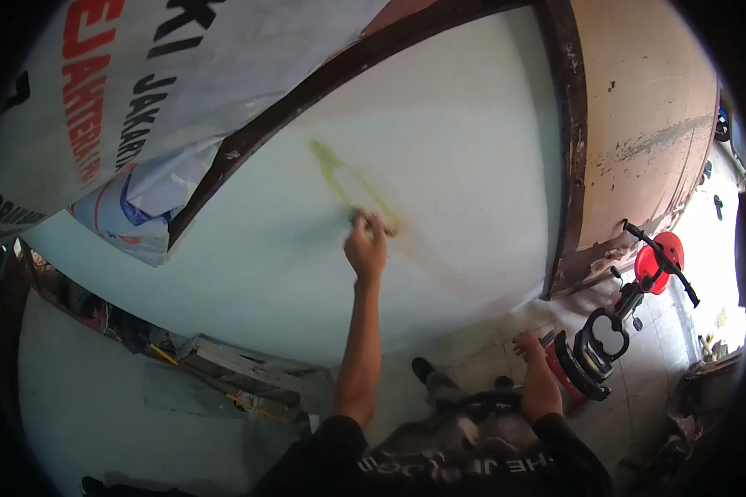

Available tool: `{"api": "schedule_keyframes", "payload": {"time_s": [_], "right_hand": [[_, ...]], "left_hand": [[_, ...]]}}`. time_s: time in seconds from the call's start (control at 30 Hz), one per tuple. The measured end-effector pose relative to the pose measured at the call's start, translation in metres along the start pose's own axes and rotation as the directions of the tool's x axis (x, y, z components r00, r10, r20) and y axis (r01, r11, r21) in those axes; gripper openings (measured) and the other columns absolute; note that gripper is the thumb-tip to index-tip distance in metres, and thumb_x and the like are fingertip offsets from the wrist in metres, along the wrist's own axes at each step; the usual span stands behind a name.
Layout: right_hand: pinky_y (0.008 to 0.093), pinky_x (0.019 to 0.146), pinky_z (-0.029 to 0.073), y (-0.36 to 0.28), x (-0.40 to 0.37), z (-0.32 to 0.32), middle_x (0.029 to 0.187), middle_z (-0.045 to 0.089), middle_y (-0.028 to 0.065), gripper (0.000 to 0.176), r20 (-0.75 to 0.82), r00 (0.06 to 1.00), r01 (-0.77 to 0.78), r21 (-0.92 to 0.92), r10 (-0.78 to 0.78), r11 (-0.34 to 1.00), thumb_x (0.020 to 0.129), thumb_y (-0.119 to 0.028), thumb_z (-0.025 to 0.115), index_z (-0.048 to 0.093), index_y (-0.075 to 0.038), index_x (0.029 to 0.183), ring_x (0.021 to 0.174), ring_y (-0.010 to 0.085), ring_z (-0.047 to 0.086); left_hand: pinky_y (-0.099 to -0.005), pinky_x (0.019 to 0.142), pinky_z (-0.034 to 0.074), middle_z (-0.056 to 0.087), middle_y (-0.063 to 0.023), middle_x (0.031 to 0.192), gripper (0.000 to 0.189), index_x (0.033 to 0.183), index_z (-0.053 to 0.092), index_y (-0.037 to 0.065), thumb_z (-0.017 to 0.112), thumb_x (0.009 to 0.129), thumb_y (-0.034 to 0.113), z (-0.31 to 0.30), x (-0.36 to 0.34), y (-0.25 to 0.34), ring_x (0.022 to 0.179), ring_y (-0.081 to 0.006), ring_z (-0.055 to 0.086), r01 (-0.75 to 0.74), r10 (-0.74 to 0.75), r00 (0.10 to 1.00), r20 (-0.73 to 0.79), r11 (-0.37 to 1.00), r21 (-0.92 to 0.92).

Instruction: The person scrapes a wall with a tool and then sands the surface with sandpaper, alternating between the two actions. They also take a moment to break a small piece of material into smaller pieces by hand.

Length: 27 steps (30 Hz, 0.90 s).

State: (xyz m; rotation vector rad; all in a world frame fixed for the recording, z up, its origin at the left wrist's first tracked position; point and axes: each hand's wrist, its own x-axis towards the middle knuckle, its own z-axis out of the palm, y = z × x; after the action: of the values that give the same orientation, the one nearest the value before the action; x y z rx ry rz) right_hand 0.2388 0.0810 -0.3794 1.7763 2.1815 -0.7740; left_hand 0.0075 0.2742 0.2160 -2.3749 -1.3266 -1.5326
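Note:
My left hand (pixel 366 247) is raised against a pale wall (pixel 464 157), its fingers pinched together. What they hold, if anything, I cannot make out; a small dark patch shows beside the fingertips. A yellow-green smear (pixel 331 161) runs up and left from the hand in a narrow loop, with a fainter brownish streak trailing down to the right. Lower on the right, my right hand (pixel 528 343) hangs with its fingers loosely apart and holds nothing. It is close to the seat of a red and black child's tricycle (pixel 584 356).
A white printed banner (pixel 166 74) hangs across the upper left. Dark wooden frame strips (pixel 565 124) border the wall, with a worn tan panel (pixel 638 108) on the right. A folded metal ladder (pixel 232 364) lies low on the left. Tiled floor (pixel 646 331) extends under the tricycle.

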Motion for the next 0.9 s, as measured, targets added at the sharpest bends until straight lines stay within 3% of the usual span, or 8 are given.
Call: {"api": "schedule_keyframes", "payload": {"time_s": [0.1, 0.17, 0.43, 0.53, 0.63, 0.73, 0.83, 0.9], "right_hand": [[0.0415, 0.08, 0.054, 0.008, 0.019, 0.039, 0.103, 0.071, 0.0106, 0.038, -0.044, 0.998, 0.043, -0.035, -0.044, 0.998, 0.075, -0.026, 0.075, 0.07, -0.018, 0.111, 0.087, 0.0283, 0.07], [0.04, 0.079, 0.053, 0.006, 0.005, 0.028, 0.103, 0.072, 0.007, 0.038, 0.017, 0.997, 0.071, -0.06, -0.071, 0.996, 0.076, -0.026, 0.075, 0.069, -0.018, 0.113, 0.087, 0.0253, 0.07], [0.0372, 0.072, 0.052, -0.009, -0.047, -0.054, 0.096, 0.073, -0.0049, 0.035, 0.072, 0.989, -0.139, 0.192, 0.128, 0.972, 0.078, -0.026, 0.072, 0.068, -0.021, 0.112, 0.086, 0.0141, 0.07], [0.038, 0.081, 0.056, -0.002, -0.027, -0.041, 0.098, 0.073, 0.0045, 0.038, 0.328, 0.867, -0.459, 0.816, 0.375, 0.35, 0.076, -0.026, 0.077, 0.07, -0.015, 0.112, 0.092, 0.0227, 0.07], [0.037, 0.077, 0.052, 0.011, -0.029, -0.045, 0.096, 0.073, -0.0021, 0.041, 0.003, 0.997, -0.074, 0.264, 0.076, 0.962, 0.071, -0.036, 0.078, 0.069, -0.021, 0.108, 0.087, 0.0174, 0.07], [0.0389, 0.08, 0.05, 0.012, -0.024, -0.028, 0.098, 0.072, -0.0014, 0.041, -0.05, 0.998, -0.024, -0.009, 0.023, 1.0, 0.07, -0.039, 0.077, 0.07, -0.02, 0.106, 0.092, 0.0195, 0.068], [0.0402, 0.084, 0.048, 0.009, -0.034, -0.024, 0.1, 0.071, -0.0006, 0.041, 0.12, 0.99, 0.054, 0.148, -0.072, 0.988, 0.069, -0.042, 0.077, 0.07, -0.02, 0.104, 0.098, 0.0221, 0.066], [0.0398, 0.079, 0.05, 0.007, -0.055, -0.033, 0.1, 0.071, -0.0001, 0.042, -0.118, 0.984, 0.123, -0.08, -0.132, 0.989, 0.068, -0.041, 0.076, 0.07, -0.02, 0.104, 0.094, 0.0218, 0.068]], "left_hand": [[-0.037, 0.068, 0.052, 0.07, -0.0143, 0.079, 0.031, 0.096, 0.064, -0.002, 0.06, 0.095, 0.029, -0.033, 0.077, 0.033, 0.074, -0.0307, 0.069, -0.056, 0.047, 0.961, -0.273, 0.998, -0.022], [-0.0268, 0.039, 0.051, 0.067, -0.0114, 0.081, 0.037, 0.104, 0.064, -0.004, 0.06, 0.096, 0.032, -0.053, 0.118, 0.048, 0.06, -0.0167, 0.066, -0.16, 0.13, 0.954, -0.271, 0.983, -0.091], [-0.0418, 0.062, 0.05, 0.066, -0.02, 0.078, 0.025, 0.085, 0.063, -0.001, 0.061, 0.094, 0.022, 0.046, 0.001, -0.031, 0.071, -0.0378, 0.065, -0.164, 0.178, 0.95, -0.256, 0.984, 0.075], [-0.0392, 0.059, 0.05, 0.065, -0.0155, 0.069, 0.028, 0.082, 0.063, 0.002, 0.063, 0.094, 0.028, 0.058, -0.067, -0.054, 0.063, -0.0306, 0.065, 0.102, -0.098, 0.989, 0.111, 0.994, -0.025], [-0.0423, 0.063, 0.05, 0.067, -0.013, 0.071, 0.028, 0.086, 0.065, 0.005, 0.059, 0.096, 0.03, 0.039, -0.042, -0.05, 0.069, -0.0351, 0.064, 0.168, -0.188, 0.931, 0.313, 0.982, 0.091], [-0.0274, 0.041, 0.042, 0.066, -0.0063, 0.071, 0.037, 0.097, 0.063, -0.004, 0.061, 0.096, 0.033, 0.01, 0.024, -0.003, 0.043, -0.0123, 0.057, 0.048, -0.057, 0.998, -0.03, 0.973, -0.225], [-0.0262, 0.04, 0.042, 0.065, -0.01, 0.075, 0.038, 0.095, 0.059, -0.005, 0.059, 0.098, 0.033, -0.037, 0.1, 0.05, 0.044, -0.0122, 0.054, -0.131, 0.073, 0.974, -0.213, 0.953, -0.273], [-0.0271, 0.041, 0.042, 0.064, -0.0099, 0.074, 0.037, 0.084, 0.057, -0.005, 0.058, 0.098, 0.03, -0.051, 0.132, 0.058, 0.049, -0.0146, 0.057, -0.215, 0.163, 0.934, -0.318, 0.967, -0.135]]}}
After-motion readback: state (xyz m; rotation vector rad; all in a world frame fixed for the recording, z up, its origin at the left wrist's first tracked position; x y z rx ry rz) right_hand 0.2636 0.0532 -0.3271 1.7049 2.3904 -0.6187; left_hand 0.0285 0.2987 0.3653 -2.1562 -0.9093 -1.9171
